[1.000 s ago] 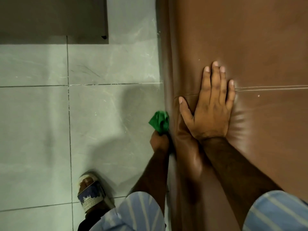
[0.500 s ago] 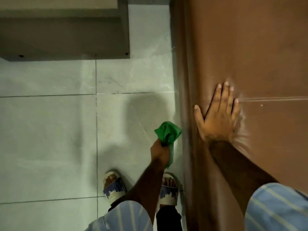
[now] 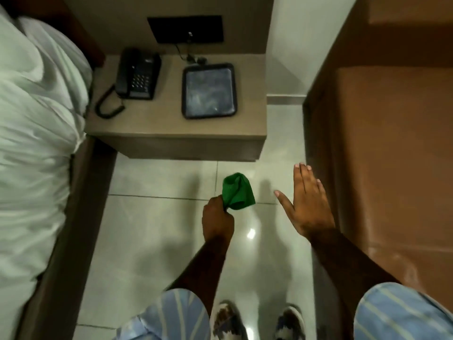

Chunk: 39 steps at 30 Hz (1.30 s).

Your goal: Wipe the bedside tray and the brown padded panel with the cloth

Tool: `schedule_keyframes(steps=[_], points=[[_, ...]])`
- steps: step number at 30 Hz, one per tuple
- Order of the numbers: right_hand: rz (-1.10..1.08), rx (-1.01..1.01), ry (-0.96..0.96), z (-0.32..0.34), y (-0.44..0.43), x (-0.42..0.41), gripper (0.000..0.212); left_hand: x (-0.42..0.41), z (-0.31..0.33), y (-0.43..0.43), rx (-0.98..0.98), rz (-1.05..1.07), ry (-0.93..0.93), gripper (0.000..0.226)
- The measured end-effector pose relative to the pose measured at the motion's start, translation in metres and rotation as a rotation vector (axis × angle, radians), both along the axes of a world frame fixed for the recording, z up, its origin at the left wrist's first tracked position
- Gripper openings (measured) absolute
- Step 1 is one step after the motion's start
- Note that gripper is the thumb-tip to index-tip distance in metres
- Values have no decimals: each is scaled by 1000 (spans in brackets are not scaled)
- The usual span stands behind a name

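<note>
My left hand [image 3: 217, 218] is closed around a bunched green cloth [image 3: 237, 191], held in the air above the tiled floor. My right hand [image 3: 307, 202] is flat with its fingers together and thumb out, beside the left edge of the brown padded panel [image 3: 392, 148]; whether it still touches the panel I cannot tell. A dark rectangular tray [image 3: 209, 90] with a shiny, streaked inside lies on the beige bedside table [image 3: 171, 128], beyond and above both hands.
A black telephone [image 3: 137, 74] with a coiled cord sits left of the tray. A dark wall plate [image 3: 186, 29] with a cable hangs behind. The bed with white bedding [image 3: 31, 133] fills the left side. Glossy floor tiles [image 3: 152, 241] and my sandalled feet lie below.
The view has lifted from the floor and panel toward the bedside table. My right hand has come off the panel's face to its edge. My left hand with the cloth has drawn away from the panel.
</note>
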State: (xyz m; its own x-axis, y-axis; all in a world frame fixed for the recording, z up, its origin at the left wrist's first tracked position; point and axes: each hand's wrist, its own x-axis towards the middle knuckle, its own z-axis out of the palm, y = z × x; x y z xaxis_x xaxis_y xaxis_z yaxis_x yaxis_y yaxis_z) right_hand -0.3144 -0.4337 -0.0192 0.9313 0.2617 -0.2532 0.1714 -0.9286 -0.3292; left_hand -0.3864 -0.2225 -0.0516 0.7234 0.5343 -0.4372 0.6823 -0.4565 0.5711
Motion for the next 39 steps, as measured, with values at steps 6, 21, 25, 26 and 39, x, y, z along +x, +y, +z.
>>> schedule_keyframes(steps=[6, 21, 25, 26, 39], points=[[102, 28, -19, 18, 66, 100, 89, 109, 42, 84, 158, -87, -86, 34], [197, 63, 98, -104, 146, 303, 66, 373, -23, 182, 451, -542, -181, 52], [196, 42, 30, -139, 153, 298, 69, 365, -64, 174, 353, -668, -21, 63], [194, 28, -5, -144, 154, 294, 70, 358, -72, 169, 340, -673, -27, 61], [126, 11, 6, -27, 143, 333, 95, 360, 11, 190, 463, -826, -4, 97]])
